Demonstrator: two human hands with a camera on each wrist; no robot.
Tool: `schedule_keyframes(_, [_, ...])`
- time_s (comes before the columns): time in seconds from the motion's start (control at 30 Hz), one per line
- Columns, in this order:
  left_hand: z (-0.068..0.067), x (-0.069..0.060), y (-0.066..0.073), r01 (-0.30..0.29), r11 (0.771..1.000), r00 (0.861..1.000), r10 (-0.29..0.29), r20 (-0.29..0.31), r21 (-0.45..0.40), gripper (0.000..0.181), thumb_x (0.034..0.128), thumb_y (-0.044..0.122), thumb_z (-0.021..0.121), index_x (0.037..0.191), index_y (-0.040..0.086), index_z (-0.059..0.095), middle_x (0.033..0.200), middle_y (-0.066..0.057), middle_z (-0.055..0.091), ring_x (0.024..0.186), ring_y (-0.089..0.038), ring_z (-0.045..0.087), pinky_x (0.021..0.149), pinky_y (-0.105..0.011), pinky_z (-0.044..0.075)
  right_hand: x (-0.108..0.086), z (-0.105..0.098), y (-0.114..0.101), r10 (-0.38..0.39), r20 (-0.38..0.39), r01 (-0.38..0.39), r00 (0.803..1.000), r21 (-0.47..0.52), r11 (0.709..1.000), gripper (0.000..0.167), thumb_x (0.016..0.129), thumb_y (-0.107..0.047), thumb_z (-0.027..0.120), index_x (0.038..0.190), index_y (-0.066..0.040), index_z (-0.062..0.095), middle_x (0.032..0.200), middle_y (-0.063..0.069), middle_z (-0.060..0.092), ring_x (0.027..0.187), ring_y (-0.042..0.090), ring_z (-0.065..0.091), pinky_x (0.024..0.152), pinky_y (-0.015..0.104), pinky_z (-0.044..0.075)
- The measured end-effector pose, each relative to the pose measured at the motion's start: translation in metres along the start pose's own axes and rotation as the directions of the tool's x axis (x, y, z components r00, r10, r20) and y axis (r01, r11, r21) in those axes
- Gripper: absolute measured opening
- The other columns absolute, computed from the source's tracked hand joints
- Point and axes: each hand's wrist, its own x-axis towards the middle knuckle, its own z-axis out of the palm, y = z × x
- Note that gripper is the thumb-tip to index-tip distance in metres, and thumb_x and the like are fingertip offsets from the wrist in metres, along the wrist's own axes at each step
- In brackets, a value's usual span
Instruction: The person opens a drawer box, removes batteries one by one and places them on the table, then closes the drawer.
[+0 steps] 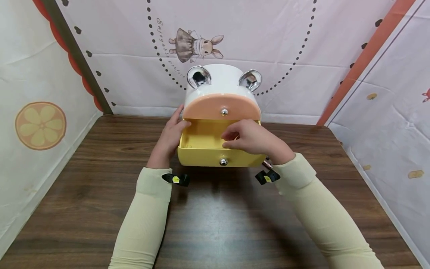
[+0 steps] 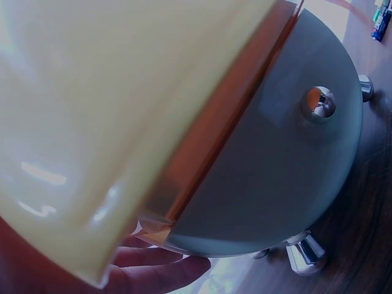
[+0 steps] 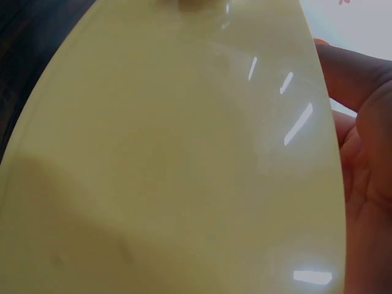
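Observation:
A white rounded drawer box point(image 1: 223, 73) with silver ears stands against the back wall. Its yellow drawer point(image 1: 201, 157) with a silver knob is pulled out below a peach drawer front point(image 1: 205, 106). My left hand point(image 1: 168, 140) rests along the box's left side, thumb at the drawer's corner. Under the yellow drawer, the left wrist view shows a grey-green drawer front point(image 2: 269, 159) and metallic feet. My right hand point(image 1: 250, 138) reaches over the drawer's front rim, thumb and fingers bent inside and apart. I see nothing between them; part of the fingers is hidden.
A brown wood-grain table point(image 1: 215, 224) lies under the box. Small slim items point(image 1: 267, 163) lie beside the right wrist, mostly hidden; a blue marker-like item point(image 2: 381, 24) shows in the left wrist view. Printed cloth walls point(image 1: 117, 74) enclose the back and sides.

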Motion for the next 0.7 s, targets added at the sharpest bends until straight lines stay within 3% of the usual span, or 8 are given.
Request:
schedule_keyframes(0.3, [0.000,0.000,0.001,-0.001,1.000,1.000,0.002,0.010,-0.005,0.070,0.0939,0.019,0.045,0.156,0.035,0.016,0.155,-0.011,0.033,0.134,-0.033,0.044,0.107,-0.053,0.038,0.016,0.009,-0.009,0.028,0.048,-0.028,0.998,0.005,1.000,0.025,0.087,-0.028,0.071,0.104,-0.011,0.075,0.097,-0.002,0.074,0.091,0.010,0.068,0.086,0.031,0.054])
schedule_keyframes(0.7, [0.000,-0.001,0.000,0.008,1.000,1.000,-0.008,0.008,0.017,0.069,0.0947,0.022,0.044,0.155,0.038,0.016,0.156,-0.011,0.032,0.136,-0.033,0.041,0.110,-0.052,0.036,0.035,0.021,-0.019,-0.039,0.124,0.041,0.992,-0.007,0.999,0.020,0.092,-0.033,0.064,0.097,-0.019,0.077,0.089,-0.008,0.073,0.081,0.006,0.063,0.078,0.027,0.051])
